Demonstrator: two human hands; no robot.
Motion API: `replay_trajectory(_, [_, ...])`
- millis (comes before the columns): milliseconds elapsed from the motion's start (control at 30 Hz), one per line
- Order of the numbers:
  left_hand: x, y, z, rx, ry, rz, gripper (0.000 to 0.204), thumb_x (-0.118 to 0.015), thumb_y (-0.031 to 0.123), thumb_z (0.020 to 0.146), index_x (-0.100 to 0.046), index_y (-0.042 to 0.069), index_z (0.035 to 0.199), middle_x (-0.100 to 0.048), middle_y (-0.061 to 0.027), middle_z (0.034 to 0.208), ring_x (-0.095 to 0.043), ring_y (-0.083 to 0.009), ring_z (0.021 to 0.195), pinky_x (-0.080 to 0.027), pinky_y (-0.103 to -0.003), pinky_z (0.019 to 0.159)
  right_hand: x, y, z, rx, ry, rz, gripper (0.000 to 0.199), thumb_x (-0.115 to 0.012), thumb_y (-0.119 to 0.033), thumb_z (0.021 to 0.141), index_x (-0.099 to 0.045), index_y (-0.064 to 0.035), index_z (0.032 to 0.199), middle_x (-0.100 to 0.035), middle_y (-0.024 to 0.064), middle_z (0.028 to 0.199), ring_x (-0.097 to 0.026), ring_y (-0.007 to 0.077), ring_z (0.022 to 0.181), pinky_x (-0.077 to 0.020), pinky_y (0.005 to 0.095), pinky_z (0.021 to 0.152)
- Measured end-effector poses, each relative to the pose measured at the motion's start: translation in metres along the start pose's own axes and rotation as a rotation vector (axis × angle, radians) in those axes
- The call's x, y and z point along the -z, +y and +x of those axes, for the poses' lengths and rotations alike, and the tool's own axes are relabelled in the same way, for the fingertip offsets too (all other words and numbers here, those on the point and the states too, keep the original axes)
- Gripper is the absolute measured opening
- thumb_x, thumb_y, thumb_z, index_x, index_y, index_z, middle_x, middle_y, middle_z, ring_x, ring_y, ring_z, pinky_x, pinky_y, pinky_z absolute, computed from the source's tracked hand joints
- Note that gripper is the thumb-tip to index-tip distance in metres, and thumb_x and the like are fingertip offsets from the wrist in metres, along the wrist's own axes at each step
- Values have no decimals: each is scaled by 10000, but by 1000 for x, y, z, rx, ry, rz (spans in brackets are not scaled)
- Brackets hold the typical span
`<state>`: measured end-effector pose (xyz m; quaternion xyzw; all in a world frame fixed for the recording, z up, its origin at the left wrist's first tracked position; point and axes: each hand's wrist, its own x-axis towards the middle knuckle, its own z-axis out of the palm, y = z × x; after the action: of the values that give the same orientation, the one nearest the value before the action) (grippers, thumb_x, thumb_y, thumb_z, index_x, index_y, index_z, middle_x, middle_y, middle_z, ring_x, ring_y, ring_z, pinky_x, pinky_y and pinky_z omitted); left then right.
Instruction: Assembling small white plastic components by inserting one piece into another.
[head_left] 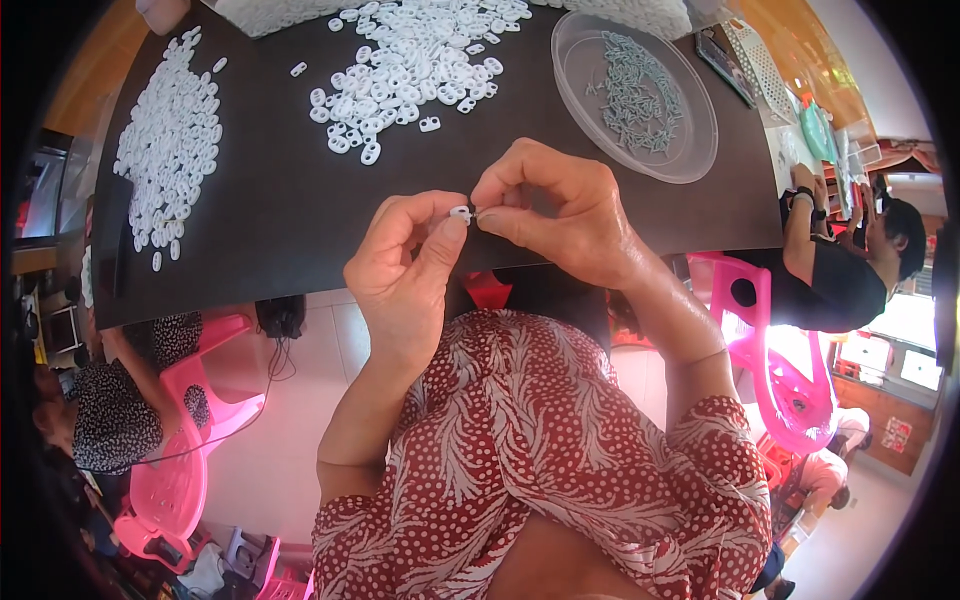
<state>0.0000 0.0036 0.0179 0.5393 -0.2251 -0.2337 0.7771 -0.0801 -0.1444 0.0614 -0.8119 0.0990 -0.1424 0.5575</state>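
Over the near part of the dark table, my left hand (405, 265) pinches a small white oval plastic piece (461, 213) between thumb and forefinger. Close against its right side, my right hand (555, 205) is closed in a thumb-and-finger pinch on what looks like a small screw, of which just a tiny end shows. Beyond the hands lies a heap of similar white plastic pieces (410, 75), with holes through them. At the far right a round clear plastic tub (698, 150) holds many thin grey-green screws (640, 95).
Another pile of white pieces (175, 150) spreads along the table's left side. Clear bags of white parts (640, 12) stand at the far edge. A dark flat device (725, 68) lies right of the tub. Pink chairs (775, 350) and other people (850, 265) are at both sides.
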Motion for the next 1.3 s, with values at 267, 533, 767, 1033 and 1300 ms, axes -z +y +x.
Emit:
replay_trajectory(267, [-2, 2, -1, -148, 7, 259, 99, -650, 33, 859, -640, -22, 940, -579, -24, 845, -524, -77, 715, -429, -206, 624, -1, 0, -1, -12, -15, -1, 97, -677, -9, 778, -633, -2, 864, -580, 7, 782, -527, 76, 699, -439, 237, 639])
replay_trajectory(533, [-3, 3, -2, -309, 19, 523, 88, -651, 25, 859, -633, -49, 903, -580, -24, 833, -513, -84, 733, -414, -195, 664, -10, 7, -3, -75, 13, 81, 107, -676, -30, 792, -626, 10, 878, -590, -2, 755, -516, 55, 684, -440, 223, 612])
replay_trajectory(767, [0, 0, -2, -115, 61, 301, 99, -656, 35, 861, -640, -43, 920, -586, -5, 842, -528, -52, 761, -424, -168, 704, -15, 12, -3, -174, 9, 229, 144, -658, -3, 834, -614, 17, 969, -618, 21, 888, -571, 71, 839, -481, 228, 762])
replay_trajectory(1033, [-1, -5, -1, -185, 79, 362, 97, -648, 31, 867, -640, -46, 925, -578, -5, 846, -522, -53, 766, -423, -172, 705, -25, 16, -3, -136, 106, 196, 134, -659, -23, 817, -613, 14, 936, -596, 5, 821, -533, 55, 751, -461, 222, 678])
replay_trajectory(1300, [2, -12, -1, -105, 106, 275, 107, -637, 39, 877, -640, -32, 957, -592, 5, 869, -516, -51, 759, -424, -182, 688, -37, 25, -3, -99, 204, 235, 118, -656, -36, 808, -618, 4, 912, -607, 5, 783, -521, 48, 700, -455, 220, 631])
